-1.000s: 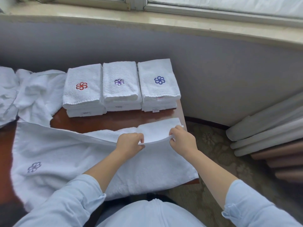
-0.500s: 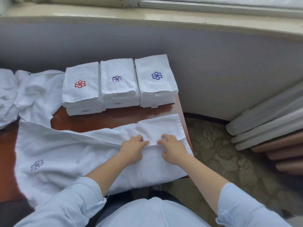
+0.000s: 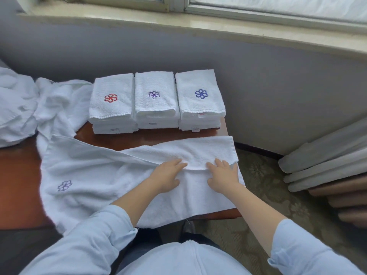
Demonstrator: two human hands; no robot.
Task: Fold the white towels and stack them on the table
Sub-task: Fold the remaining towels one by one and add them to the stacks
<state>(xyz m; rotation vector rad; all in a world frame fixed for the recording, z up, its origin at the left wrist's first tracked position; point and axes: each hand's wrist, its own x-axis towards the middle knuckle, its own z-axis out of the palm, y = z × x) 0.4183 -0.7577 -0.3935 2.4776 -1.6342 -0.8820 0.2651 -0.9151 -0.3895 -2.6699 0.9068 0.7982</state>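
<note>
A white towel (image 3: pixel 95 175) with a pale purple flower mark lies spread across the brown table (image 3: pixel 17 175). Its far right edge is folded toward me, forming a flap (image 3: pixel 198 151). My left hand (image 3: pixel 166 176) and my right hand (image 3: pixel 223 175) lie flat side by side on the flap's near edge, fingers straight, pressing it down. Behind them stand three stacks of folded white towels: one with a red flower (image 3: pixel 111 100), one with a purple flower (image 3: pixel 154 96), one with a blue flower (image 3: pixel 200 96).
A heap of unfolded white towels (image 3: pixel 23 104) lies at the table's far left. A grey wall under a window sill (image 3: pixel 178 22) runs behind the table. Rolled grey and brown fabric (image 3: pixel 327 165) sits on the patterned carpet to the right.
My hands pinched the towel's far edge, drew it toward me and laid it down. They have opened and now press flat on the fold, a little further apart.
</note>
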